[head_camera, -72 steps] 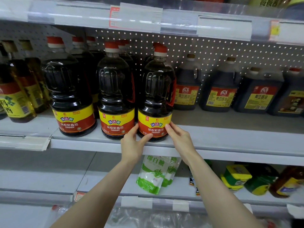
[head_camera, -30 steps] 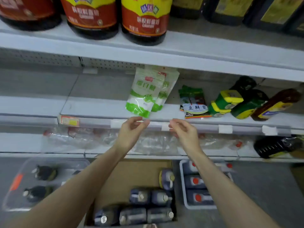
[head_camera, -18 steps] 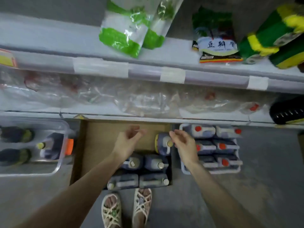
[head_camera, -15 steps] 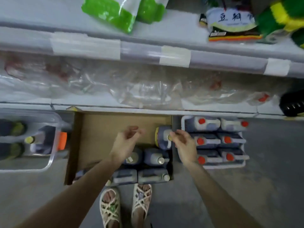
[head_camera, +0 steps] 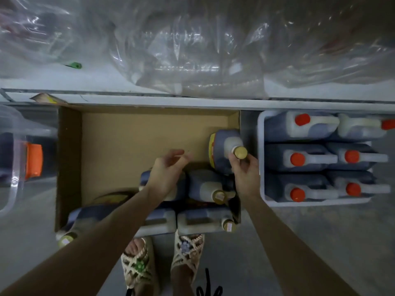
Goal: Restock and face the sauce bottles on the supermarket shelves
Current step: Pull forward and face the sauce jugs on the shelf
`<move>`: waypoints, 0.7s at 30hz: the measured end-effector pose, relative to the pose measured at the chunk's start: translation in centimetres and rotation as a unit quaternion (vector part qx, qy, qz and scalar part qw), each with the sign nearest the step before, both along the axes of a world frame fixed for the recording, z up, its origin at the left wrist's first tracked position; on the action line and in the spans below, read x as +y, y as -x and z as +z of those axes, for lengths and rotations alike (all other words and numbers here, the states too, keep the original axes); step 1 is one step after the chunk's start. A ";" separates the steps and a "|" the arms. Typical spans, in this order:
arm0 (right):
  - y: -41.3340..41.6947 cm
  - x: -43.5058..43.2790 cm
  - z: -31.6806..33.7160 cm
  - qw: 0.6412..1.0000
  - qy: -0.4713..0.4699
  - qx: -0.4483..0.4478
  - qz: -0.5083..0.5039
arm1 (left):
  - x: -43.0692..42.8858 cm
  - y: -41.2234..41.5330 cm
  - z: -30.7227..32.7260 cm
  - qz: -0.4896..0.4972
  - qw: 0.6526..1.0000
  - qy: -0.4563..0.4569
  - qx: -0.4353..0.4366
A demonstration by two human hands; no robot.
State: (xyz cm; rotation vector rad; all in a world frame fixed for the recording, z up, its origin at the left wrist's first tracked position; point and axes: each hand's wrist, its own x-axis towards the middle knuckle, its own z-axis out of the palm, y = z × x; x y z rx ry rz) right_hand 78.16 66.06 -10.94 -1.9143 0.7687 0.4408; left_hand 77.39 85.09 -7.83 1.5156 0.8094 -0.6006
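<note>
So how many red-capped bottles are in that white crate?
6 red-capped bottles in the white crate: three in its left column, three in its right; more may be off-frame.

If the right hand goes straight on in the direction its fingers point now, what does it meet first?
Most likely the gold cap of the bottle standing in the cardboard box. The right hand is at it or just short of it; depth is unclear.

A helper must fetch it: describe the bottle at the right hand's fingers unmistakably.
Find the open cardboard box on the floor, left of the white crate of red-capped jugs. The bottle stands against the box's right wall, beyond the packed rows. Unlike its neighbours, it is alone in its row, with the right hand at its gold cap.
</note>
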 end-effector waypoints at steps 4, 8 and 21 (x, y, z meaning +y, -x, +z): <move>-0.6 0.2 -0.8 1.000 -0.009 -0.010 -0.003 | -0.2 -0.2 -1.1 0.001 1.000 -0.016 -0.001; -1.3 0.8 -0.6 0.999 -0.003 -0.038 -0.017 | 0.1 -0.3 -0.1 0.007 1.000 -0.009 -0.001; -3.2 2.1 13.9 0.987 -0.058 -0.145 -0.020 | 1.4 -0.5 11.8 -0.024 0.998 0.000 -0.052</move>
